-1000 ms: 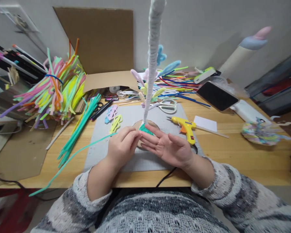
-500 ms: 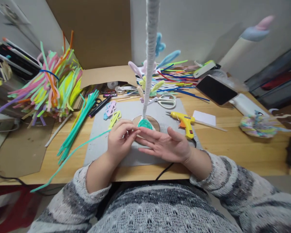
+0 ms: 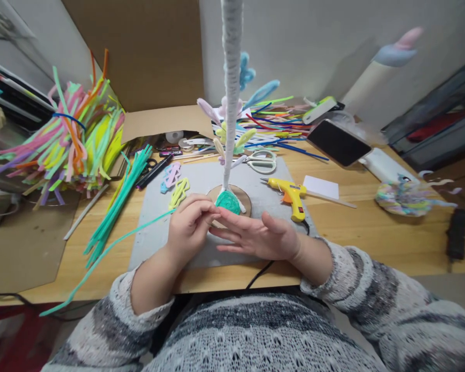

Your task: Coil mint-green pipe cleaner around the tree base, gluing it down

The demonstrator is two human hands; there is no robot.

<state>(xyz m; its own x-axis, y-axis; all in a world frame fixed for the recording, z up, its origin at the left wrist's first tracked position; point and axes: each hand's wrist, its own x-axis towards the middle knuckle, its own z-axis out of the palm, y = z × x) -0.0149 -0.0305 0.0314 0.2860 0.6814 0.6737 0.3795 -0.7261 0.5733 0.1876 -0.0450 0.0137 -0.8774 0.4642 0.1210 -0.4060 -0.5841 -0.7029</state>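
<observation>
Pinches a teal pipe cleaner point(image 3: 139, 228) between thumb and fingers of the left hand point(image 3: 189, 225), trailing it out over the left edge of the grey mat point(image 3: 151, 249). Holds the right hand point(image 3: 259, 237) flat, palm showing, with fingertips at the pinch. Cannot make out the strand's tip. Has both hands just before a teal coil point(image 3: 228, 202) below a white wrapped stem point(image 3: 232, 77).

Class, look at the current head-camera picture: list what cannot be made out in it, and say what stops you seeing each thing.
All in the head view:
- Inner tip of the long green fuzzy stem: hidden by the left hand.
- Top of the white wrapped upright post: cut off by the top edge.
- Part of the near rim of the round brown base: hidden by the left hand and the right hand.
</observation>
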